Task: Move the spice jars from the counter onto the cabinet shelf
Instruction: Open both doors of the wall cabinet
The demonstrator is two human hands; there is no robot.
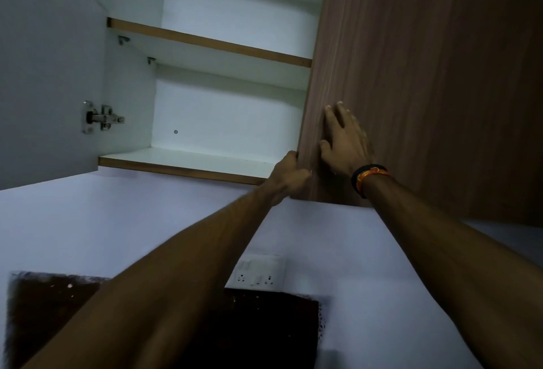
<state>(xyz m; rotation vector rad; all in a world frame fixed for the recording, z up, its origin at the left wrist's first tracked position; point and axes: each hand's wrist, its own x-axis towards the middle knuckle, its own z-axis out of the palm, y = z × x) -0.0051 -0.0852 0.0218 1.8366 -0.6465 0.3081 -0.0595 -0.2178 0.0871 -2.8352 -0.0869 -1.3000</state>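
Head view: left hand [289,174] grips lower corner edge of wood-grain cabinet door [411,89], fingers curled round it; right hand [345,140] lies flat, fingers straight, on door face, likely steadying swing. Cabinet open: lower shelf [182,162] and upper shelf [205,42] bare. Spice jars not in view; counter out of sight below. Hinge [101,117] on cabinet's left wall.

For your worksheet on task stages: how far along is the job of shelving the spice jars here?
Done: the left side of the cabinet stands open, its lower shelf and upper shelf bare. In hand: the left hand grips the wooden door's bottom corner, the right hand lies flat on it. Left: every jar; none is in view.
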